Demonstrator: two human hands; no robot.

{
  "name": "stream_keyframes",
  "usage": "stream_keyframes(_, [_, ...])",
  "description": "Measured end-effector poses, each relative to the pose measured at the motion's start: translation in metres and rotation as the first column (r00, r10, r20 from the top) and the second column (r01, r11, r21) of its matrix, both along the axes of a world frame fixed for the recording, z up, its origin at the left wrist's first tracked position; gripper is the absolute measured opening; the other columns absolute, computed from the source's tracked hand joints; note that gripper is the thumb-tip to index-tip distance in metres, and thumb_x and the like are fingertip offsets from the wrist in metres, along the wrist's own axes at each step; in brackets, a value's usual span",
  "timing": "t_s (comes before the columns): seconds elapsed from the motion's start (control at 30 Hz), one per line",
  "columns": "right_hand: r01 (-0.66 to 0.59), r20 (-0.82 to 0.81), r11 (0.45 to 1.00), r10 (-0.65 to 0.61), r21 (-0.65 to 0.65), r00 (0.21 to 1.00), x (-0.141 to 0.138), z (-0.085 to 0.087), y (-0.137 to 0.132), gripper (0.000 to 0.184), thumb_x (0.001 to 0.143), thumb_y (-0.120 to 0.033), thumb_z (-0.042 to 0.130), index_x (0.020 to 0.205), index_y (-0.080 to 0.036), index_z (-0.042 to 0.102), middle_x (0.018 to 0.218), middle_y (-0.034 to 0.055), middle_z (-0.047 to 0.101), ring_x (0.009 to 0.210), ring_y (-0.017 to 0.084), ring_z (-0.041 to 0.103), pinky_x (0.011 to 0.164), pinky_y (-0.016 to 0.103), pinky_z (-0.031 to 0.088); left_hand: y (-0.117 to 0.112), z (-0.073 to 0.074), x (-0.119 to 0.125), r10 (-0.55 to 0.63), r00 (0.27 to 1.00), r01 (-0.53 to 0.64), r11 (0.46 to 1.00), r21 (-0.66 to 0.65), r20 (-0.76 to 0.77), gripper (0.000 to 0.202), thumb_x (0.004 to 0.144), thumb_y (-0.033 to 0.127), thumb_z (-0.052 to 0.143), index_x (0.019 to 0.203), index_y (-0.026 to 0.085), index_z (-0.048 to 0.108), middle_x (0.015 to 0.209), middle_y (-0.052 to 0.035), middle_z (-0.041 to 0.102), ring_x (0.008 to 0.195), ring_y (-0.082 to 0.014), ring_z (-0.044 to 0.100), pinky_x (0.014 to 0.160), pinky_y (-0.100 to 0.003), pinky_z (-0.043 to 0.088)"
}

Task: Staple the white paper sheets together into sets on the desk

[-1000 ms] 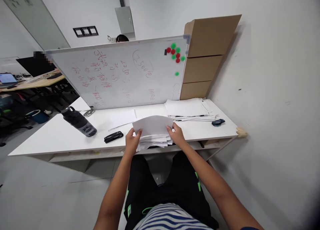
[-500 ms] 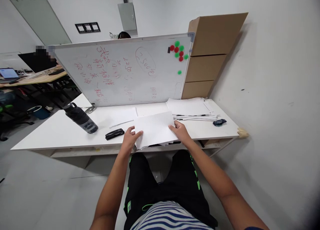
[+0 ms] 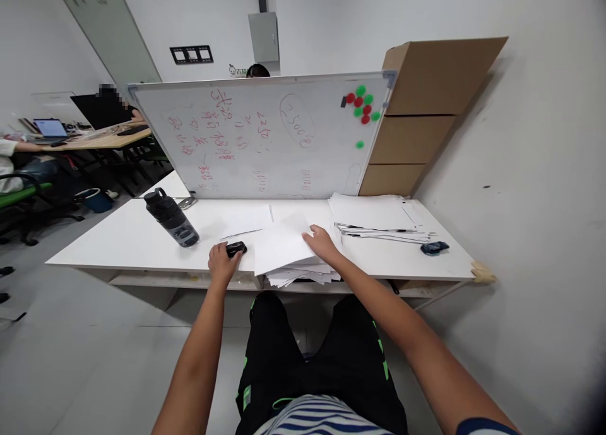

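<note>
My left hand [image 3: 221, 261] is closed around the rear part of a black stapler [image 3: 236, 249] on the white table. In my right hand [image 3: 322, 242], thumb and fingers pinch the right edge of some white paper sheets [image 3: 283, 242]. How many sheets are in that grip I cannot tell. Beneath them lies a loose stack of paper [image 3: 303, 273], its uneven edges jutting over the table's front edge. Behind the stapler, a thinner set of white sheets [image 3: 246, 219] rests flat.
A dark water bottle [image 3: 171, 218] stands at the left. More paper [image 3: 372, 213] is piled at the right, near a small dark-blue item [image 3: 434, 248]. Behind are a whiteboard [image 3: 265, 163] with magnets and stacked cardboard boxes [image 3: 411, 138]. Other people sit at a desk far left.
My left hand has let go of the paper's left edge and moved left onto the stapler. My right hand still holds the sheets, now tilted over the stack. The view has shifted slightly.
</note>
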State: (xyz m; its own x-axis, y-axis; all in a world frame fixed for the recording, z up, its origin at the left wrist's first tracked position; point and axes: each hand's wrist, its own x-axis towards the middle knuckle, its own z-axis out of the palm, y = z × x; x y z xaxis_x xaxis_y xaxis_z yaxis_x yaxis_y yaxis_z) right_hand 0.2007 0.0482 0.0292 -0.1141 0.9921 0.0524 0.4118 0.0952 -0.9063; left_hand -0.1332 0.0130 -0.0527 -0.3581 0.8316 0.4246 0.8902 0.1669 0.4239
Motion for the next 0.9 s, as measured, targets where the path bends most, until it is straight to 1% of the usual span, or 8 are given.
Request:
stream_keyframes(0.1, [-0.016,0.069,1.000,0.017,-0.015,0.997,-0.037,0.001,0.025,0.015,0.080,-0.031,0.054,0.085,-0.019,0.062,0.086,0.0050,0.068,0.081,0.022,0.061,0.077,0.032,0.047,0.008,-0.023,-0.016,-0.043,0.999,0.043,0.993,0.111,-0.008,0.049,0.088,0.046,0.060,0.127,0.018,0.059,0.129,-0.0151,0.059,0.128,-0.0308,0.047,0.111,-0.045,0.035])
stream_keyframes(0.17, [-0.027,0.081,0.999,0.029,-0.027,0.996,-0.055,-0.006,0.036,0.013,0.078,-0.030,0.055,0.083,-0.019,0.062,0.084,0.0055,0.068,0.080,0.023,0.061,0.077,0.033,0.047,0.010,-0.031,-0.019,-0.044,0.999,0.042,0.984,0.172,0.007,0.046,0.089,0.047,0.058,0.126,0.019,0.060,0.126,-0.0140,0.061,0.126,-0.0300,0.049,0.111,-0.043,0.035])
stream_keyframes(0.23, [-0.035,0.076,0.999,0.038,-0.038,0.996,-0.064,-0.018,0.043,0.015,0.078,-0.030,0.056,0.084,-0.019,0.064,0.085,0.0069,0.069,0.082,0.024,0.062,0.079,0.034,0.048,0.009,-0.035,-0.020,-0.045,0.999,0.039,0.978,0.204,0.025,0.045,0.089,0.046,0.059,0.126,0.019,0.060,0.126,-0.0132,0.061,0.125,-0.0295,0.050,0.110,-0.042,0.036])
stream_keyframes(0.37, [-0.044,0.019,0.997,0.046,-0.062,0.999,-0.063,-0.041,0.045,0.026,0.080,-0.036,0.054,0.092,-0.017,0.068,0.093,0.0098,0.072,0.088,0.026,0.065,0.083,0.036,0.049,0.008,-0.037,-0.019,-0.046,0.999,0.040,0.968,0.250,0.017,0.046,0.090,0.047,0.059,0.126,0.019,0.059,0.126,-0.0129,0.062,0.124,-0.0292,0.051,0.110,-0.042,0.036])
stream_keyframes(0.47, [-0.044,-0.032,0.996,0.042,-0.076,0.999,-0.057,-0.051,0.046,0.038,0.080,-0.040,0.053,0.105,-0.016,0.069,0.101,0.0101,0.073,0.093,0.026,0.066,0.085,0.035,0.050,0.007,-0.037,-0.019,-0.044,0.999,0.040,0.964,0.263,0.010,0.047,0.090,0.048,0.058,0.127,0.019,0.059,0.126,-0.0133,0.063,0.124,-0.0295,0.052,0.110,-0.043,0.036])
stream_keyframes(0.57, [-0.091,-0.119,0.990,0.078,-0.106,0.990,-0.055,-0.054,0.047,0.044,0.079,-0.040,0.053,0.113,-0.016,0.069,0.102,0.0074,0.075,0.092,0.024,0.067,0.084,0.034,0.051,0.007,-0.035,-0.018,-0.040,0.999,0.033,0.968,0.248,0.024,0.046,0.090,0.049,0.059,0.125,0.018,0.060,0.123,-0.0135,0.064,0.121,-0.0298,0.053,0.109,-0.043,0.037])
stream_keyframes(0.7, [-0.163,-0.272,0.976,0.119,-0.143,0.955,-0.056,-0.055,0.047,0.044,0.077,-0.041,0.058,0.112,-0.016,0.071,0.099,0.0052,0.076,0.091,0.024,0.068,0.081,0.033,0.052,0.005,-0.030,-0.015,-0.027,0.998,0.017,0.985,0.174,0.053,0.047,0.091,0.049,0.057,0.127,0.019,0.059,0.127,-0.0130,0.063,0.124,-0.0286,0.052,0.111,-0.041,0.035])
stream_keyframes(0.9, [-0.244,-0.245,0.951,0.194,-0.192,0.950,-0.053,-0.053,0.047,0.036,0.077,-0.042,0.062,0.100,-0.017,0.073,0.090,0.0036,0.075,0.083,0.023,0.067,0.075,0.033,0.052,0.005,-0.028,-0.011,0.022,0.996,-0.029,0.996,0.081,0.086,0.046,0.090,0.046,0.058,0.129,0.021,0.058,0.132,-0.0116,0.060,0.129,-0.0286,0.048,0.112,-0.042,0.033])
